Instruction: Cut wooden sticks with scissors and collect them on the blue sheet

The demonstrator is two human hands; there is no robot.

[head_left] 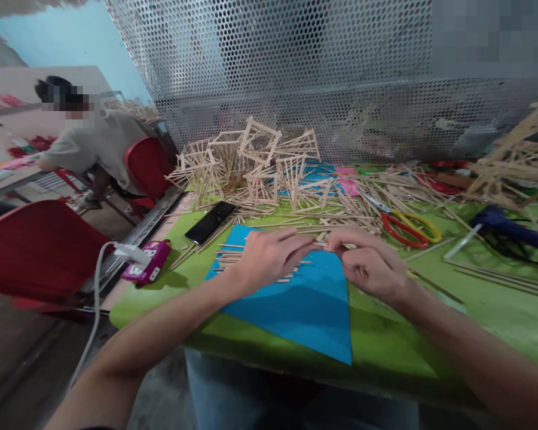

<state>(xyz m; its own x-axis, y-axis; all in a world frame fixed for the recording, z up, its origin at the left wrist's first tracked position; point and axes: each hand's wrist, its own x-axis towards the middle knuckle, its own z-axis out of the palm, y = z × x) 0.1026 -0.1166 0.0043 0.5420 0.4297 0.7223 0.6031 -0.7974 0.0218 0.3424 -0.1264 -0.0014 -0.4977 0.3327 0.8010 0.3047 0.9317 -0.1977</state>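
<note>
Pale stick (321,243) sits pinched by left hand (271,255) and right hand (373,263); uneven finger pressure could snap it.

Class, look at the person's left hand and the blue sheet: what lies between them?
In the head view, a row of thin wooden sticks lies on the blue sheet beneath the left hand, jutting out on both sides.
</note>
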